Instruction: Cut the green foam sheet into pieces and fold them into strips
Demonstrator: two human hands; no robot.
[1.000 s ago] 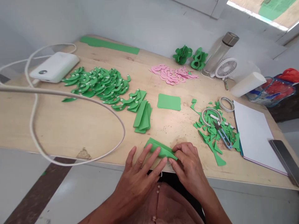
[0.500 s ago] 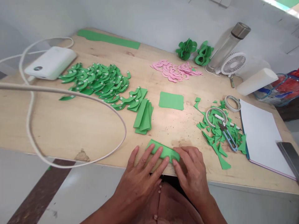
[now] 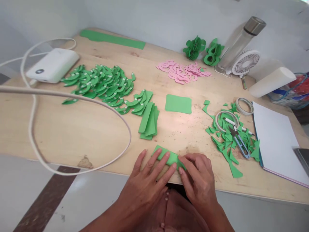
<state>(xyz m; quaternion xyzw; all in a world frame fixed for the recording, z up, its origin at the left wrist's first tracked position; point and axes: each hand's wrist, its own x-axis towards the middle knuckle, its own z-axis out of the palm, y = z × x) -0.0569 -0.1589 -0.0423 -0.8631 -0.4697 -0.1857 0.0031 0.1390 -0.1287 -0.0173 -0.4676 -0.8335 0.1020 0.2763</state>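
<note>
A folded strip of green paper (image 3: 170,157) lies at the table's front edge under both hands. My left hand (image 3: 149,180) is spread out, its fingertips resting flat on the strip. With thumb and fingers, my right hand (image 3: 199,175) pinches the strip's right end, where a corner tips up. Beyond it sit a small pile of folded green strips (image 3: 149,120) and a stack of flat green paper rectangles (image 3: 178,103). To the left spreads a heap of curved green cut-outs (image 3: 98,82) with small white patches.
Green scraps (image 3: 227,141) at right hold thread snips (image 3: 238,141), a tape roll (image 3: 245,106) beside them. A white cable (image 3: 127,129) loops at left from a power bank (image 3: 53,65). Pink cut-outs (image 3: 181,71), a bottle (image 3: 241,45) and a fan (image 3: 246,62) stand farther back.
My right fingers have shifted slightly on the strip's right end, and its corner now tips up more. My left hand stays flat on the paper. The view has turned a little.
</note>
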